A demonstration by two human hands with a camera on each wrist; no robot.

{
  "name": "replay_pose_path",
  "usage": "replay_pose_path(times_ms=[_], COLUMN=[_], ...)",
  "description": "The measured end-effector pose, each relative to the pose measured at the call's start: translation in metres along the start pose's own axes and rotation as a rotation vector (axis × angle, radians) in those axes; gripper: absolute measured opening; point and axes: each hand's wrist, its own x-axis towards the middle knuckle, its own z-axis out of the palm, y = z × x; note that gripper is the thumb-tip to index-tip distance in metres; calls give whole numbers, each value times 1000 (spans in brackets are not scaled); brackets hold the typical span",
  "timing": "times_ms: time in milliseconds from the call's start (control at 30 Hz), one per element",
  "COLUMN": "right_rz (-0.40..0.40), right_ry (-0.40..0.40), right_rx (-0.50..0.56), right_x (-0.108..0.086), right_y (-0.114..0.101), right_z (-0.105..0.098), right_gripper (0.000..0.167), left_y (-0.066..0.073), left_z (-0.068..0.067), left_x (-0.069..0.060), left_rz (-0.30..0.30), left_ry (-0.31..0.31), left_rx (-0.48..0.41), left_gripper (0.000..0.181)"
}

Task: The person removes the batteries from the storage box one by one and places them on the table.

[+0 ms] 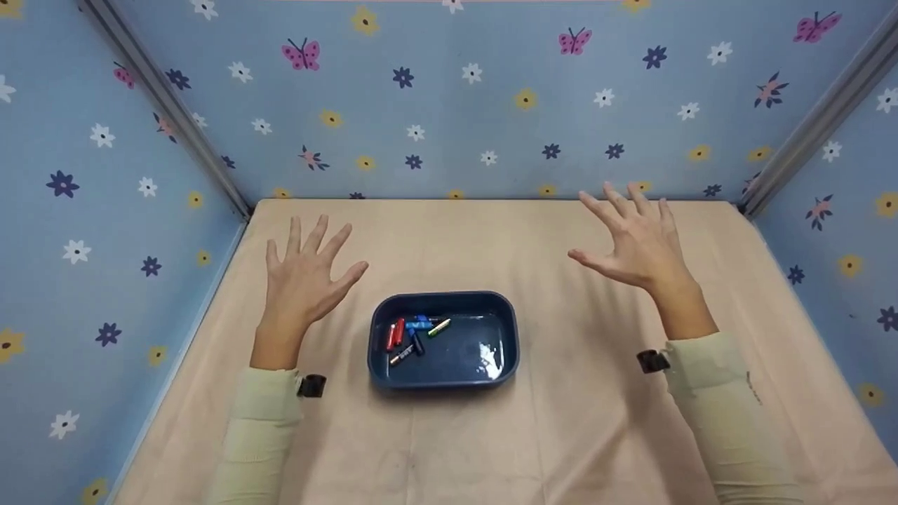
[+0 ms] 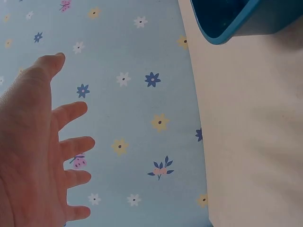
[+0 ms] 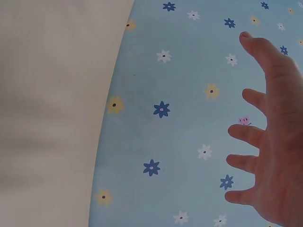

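Note:
A dark blue rectangular tub (image 1: 449, 382) rests on the table, and several small cylinders that look like batteries lie in its left half. Among them are red ones (image 1: 396, 334), a blue one (image 1: 419, 325), a green one (image 1: 439, 327) and a black one (image 1: 403, 354) with a copper-coloured end. My left hand (image 1: 302, 284) hovers left of the tub, fingers spread and holding nothing. On the other side, further off, my right hand (image 1: 640, 245) is also spread and holds nothing. The tub's corner (image 2: 222, 35) shows in the left wrist view; the right wrist view shows no tub.
A pale peach cloth (image 1: 477, 449) covers the table. Blue panels with flowers and butterflies (image 1: 463, 98) stand behind it and along both sides, joined by grey metal posts (image 1: 821, 105). Each sleeve carries a small black camera (image 1: 311, 385) at the wrist.

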Motion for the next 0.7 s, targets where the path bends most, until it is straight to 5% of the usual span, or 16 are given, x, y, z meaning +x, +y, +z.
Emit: replay_pose_path(times_ms=[700], right_rz=[-79], right_ry=[-2], right_rx=[82], right_x=[9], right_y=[-26], right_z=[10], right_gripper=[94], left_y=[-14], left_z=[1], left_x=[-10], left_rz=[-11], left_ry=[-52], left_rx=[-95], left_gripper=[78])
